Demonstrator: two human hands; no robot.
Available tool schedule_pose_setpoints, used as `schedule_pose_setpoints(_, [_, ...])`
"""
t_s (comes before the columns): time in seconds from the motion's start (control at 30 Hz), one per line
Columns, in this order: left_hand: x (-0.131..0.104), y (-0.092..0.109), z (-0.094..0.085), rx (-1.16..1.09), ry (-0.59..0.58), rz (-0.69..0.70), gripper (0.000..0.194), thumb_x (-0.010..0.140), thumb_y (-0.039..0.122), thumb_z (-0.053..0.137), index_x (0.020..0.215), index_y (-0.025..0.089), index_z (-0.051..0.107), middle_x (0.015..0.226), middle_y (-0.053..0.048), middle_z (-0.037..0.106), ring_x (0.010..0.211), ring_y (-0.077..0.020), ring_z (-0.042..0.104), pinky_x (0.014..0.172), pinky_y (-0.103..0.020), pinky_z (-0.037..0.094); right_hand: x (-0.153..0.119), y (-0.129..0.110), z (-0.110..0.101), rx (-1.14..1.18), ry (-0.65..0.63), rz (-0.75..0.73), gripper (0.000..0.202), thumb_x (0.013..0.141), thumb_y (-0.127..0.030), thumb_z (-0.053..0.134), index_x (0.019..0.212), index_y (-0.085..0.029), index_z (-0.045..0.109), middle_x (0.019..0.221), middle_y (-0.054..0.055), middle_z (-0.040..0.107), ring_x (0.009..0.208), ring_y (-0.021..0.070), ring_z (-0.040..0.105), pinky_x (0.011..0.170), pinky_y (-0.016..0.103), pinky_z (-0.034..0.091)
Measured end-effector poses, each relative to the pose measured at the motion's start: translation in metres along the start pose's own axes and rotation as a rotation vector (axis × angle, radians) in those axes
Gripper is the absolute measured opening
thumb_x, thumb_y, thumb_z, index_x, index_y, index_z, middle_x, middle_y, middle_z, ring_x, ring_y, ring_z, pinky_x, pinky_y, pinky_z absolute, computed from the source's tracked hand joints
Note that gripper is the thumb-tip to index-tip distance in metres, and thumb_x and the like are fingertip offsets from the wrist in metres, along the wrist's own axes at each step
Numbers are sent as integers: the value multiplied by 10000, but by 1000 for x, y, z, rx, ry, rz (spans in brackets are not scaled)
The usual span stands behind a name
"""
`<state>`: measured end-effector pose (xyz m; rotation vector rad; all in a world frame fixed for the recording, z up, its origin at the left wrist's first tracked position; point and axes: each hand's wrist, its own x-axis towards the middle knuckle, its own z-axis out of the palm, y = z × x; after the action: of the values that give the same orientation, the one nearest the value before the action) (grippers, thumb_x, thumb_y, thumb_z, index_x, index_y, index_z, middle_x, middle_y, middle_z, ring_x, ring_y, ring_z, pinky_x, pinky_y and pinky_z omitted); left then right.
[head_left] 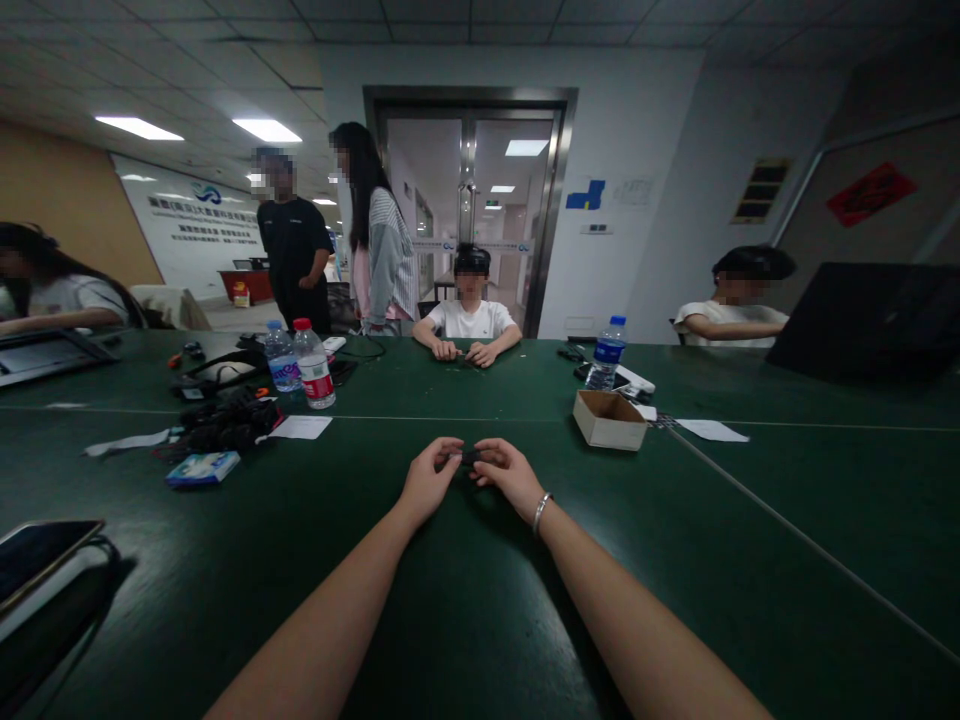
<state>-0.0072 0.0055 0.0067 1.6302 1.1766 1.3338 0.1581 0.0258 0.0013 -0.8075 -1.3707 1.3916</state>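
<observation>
Both of my hands meet just above the green table (450, 620), in the middle of the view. Between them is a small dark object (469, 457), too small and dim to name. The fingers of my left hand (433, 475) pinch its left end. My right hand (512, 472), with a silver bracelet (541, 512) at the wrist, pinches its right end with thumb and fingers. Part of the object is hidden by the fingertips.
An open cardboard box (609, 420) and a blue-capped water bottle (606, 354) stand right. Two bottles, a red-capped one (313, 365) nearer, dark cables (225, 425) and a blue-white packet (202, 469) are left. Across the table sits a person (471, 318); others are around.
</observation>
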Motion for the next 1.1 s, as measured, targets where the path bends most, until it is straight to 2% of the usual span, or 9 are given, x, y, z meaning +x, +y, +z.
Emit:
schedule_pose_setpoints(0.17, [1,-4,1,7,30,-38,277,783,333,534,1013,187,587,907,-56,623,842,-175,592,727,-278,473,-1,-2,1,-62,-51,1,429,634,-182,692,1036,-166,544,793,14,601,578,118,613,508,216,497])
schedule_pose_setpoints(0.37, [-2,7,0,98,7,-51,268,782,411,518,888,185,615,817,-34,623,769,-170,581,661,-257,462,2,3,0,-106,-71,-2,327,614,-158,683,926,-143,585,792,27,618,595,122,612,538,224,499])
schedule_pose_setpoints(0.6, [-3,9,0,91,-12,-5,208,761,299,548,926,192,616,896,-39,640,818,-169,596,740,-273,466,2,4,0,-89,-51,-23,317,623,-197,697,916,-146,587,777,19,622,602,122,619,551,221,506])
schedule_pose_setpoints(0.77, [-4,13,0,112,14,-29,238,762,358,549,905,182,624,867,-45,647,818,-181,599,745,-286,465,3,5,-1,-94,-31,-33,292,681,-283,702,912,-142,591,755,21,611,581,120,618,535,223,514])
schedule_pose_setpoints(0.97, [-3,12,0,103,7,-78,262,771,393,542,894,178,628,861,-50,647,810,-184,600,713,-280,470,3,7,-1,-78,-6,-27,306,671,-236,726,930,-152,585,827,37,611,592,122,615,532,229,524])
schedule_pose_setpoints(1.1, [-4,12,0,82,-1,-63,259,768,343,565,974,193,609,913,-48,643,846,-178,600,747,-283,473,3,6,-1,-80,-1,-10,275,699,-201,694,944,-139,586,829,42,615,610,123,620,548,226,528])
